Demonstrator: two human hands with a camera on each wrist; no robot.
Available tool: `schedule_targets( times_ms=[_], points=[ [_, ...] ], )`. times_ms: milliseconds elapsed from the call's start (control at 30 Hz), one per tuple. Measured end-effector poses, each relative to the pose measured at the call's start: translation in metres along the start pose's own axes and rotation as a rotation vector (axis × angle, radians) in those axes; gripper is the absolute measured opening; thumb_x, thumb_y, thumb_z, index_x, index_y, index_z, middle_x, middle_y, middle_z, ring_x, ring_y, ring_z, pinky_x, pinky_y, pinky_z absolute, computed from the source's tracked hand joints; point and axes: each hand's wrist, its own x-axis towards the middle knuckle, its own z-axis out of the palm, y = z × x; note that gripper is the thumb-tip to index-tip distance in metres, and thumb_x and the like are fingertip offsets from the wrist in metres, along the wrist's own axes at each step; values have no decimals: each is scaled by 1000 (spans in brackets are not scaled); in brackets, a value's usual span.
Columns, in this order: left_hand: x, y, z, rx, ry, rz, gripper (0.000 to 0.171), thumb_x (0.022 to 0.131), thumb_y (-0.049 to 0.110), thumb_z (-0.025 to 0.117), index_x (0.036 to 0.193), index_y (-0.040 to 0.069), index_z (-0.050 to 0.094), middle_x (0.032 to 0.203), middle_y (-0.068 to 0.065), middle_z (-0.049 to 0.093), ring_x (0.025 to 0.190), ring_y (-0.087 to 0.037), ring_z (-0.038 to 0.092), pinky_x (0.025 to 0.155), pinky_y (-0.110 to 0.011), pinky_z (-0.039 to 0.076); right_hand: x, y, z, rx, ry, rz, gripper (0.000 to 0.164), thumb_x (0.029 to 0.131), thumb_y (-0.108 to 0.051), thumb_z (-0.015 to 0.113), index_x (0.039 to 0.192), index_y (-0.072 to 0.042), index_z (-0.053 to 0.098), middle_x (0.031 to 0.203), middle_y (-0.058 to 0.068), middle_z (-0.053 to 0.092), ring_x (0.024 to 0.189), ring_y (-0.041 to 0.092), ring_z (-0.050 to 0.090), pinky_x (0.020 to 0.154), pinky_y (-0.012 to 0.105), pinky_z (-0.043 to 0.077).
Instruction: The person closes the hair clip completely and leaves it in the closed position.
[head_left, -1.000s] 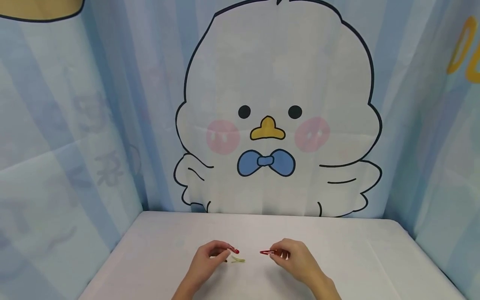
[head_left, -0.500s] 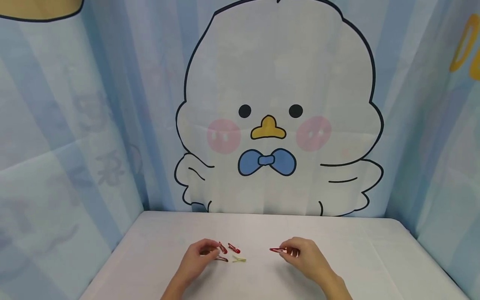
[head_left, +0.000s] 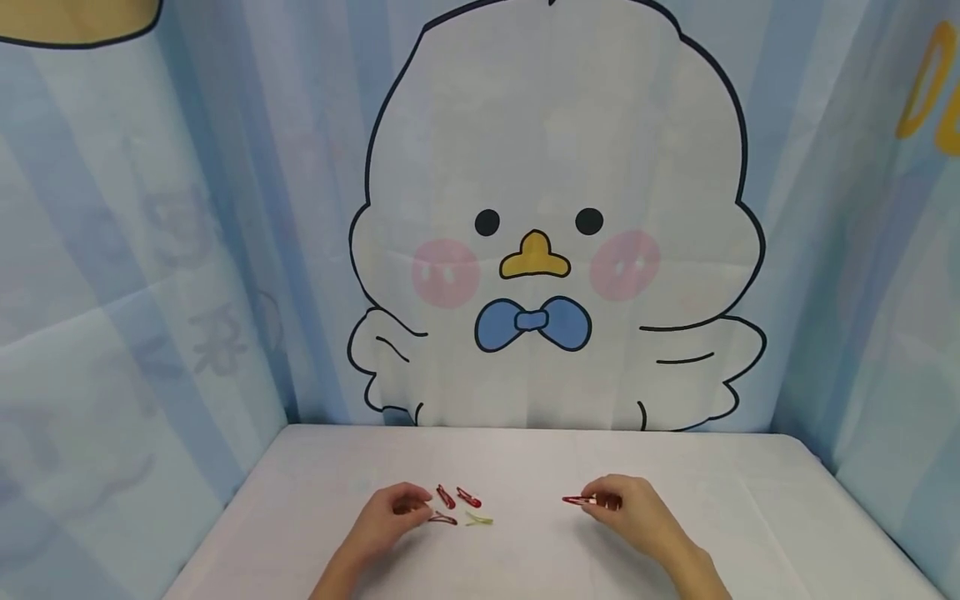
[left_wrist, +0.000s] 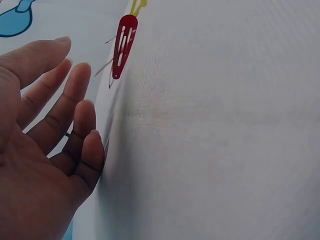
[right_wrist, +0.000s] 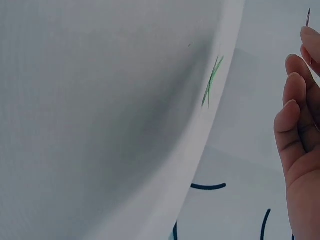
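My right hand [head_left: 630, 512] pinches a red snap hair clip [head_left: 576, 500] between thumb and fingertips, pointing left. Only a thin end of that clip [right_wrist: 308, 17] shows in the right wrist view. To the left, my left hand [head_left: 386, 521] holds nothing; its fingers are loosely bent in the left wrist view. Beside its fingertips lie two red snap clips, one nearer [head_left: 446, 497] and one further right [head_left: 468, 497]. A dark red clip [head_left: 443, 518] lies just in front of them, with a yellow-green clip [head_left: 479, 519] to its right.
The clips lie on a white-covered table [head_left: 735, 533]. A thin crossed green shape [right_wrist: 212, 82] shows near the cloth's edge in the right wrist view. Behind the table hangs a blue-striped curtain [head_left: 322, 250] with a cartoon chick; similar curtains stand at both sides.
My left hand has let go and drawn back left, leaving the red clips in view on the table. My right hand has moved right with its red hair clip.
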Motion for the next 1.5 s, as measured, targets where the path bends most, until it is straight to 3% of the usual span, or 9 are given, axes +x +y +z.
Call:
schedule_targets(
  times_ms=[200,633,900,1133,1500],
  points=[
    [-2,-4,-4,24,0,17,21,90,14,77,106,3,70,91,0,65,83,-18,58,73,-34,49,-1,9,-2,-3,-42,31,5,86,-15,80,89,-16,76,76,-16,60,66,2,49,59,24,44],
    [3,-11,-2,115,-37,22,16,85,10,79,99,6,71,84,2,64,77,-18,55,72,-36,45,-6,33,-9,13,-173,223,6,86,-18,80,88,-17,75,76,-7,58,69,10,49,61,27,42],
    [6,-7,1,171,-40,-2,17,83,9,79,99,9,72,91,1,63,83,-19,54,75,-38,46,-3,41,-11,-24,-216,172,7,85,-16,81,87,-17,75,75,-8,57,66,6,48,60,27,41],
    [7,-8,4,240,-36,-5,10,84,9,79,91,12,73,91,0,59,85,-19,52,77,-39,46,-2,43,-10,-27,-234,181,9,84,-13,82,86,-15,74,76,-7,57,68,8,48,62,28,41],
    [8,-7,9,272,-15,-18,8,85,10,78,90,13,72,87,-1,57,81,-19,50,72,-37,44,-1,42,-11,-49,-233,196,11,83,-12,82,86,-16,73,76,-6,55,69,10,48,62,28,41]
  ],
)
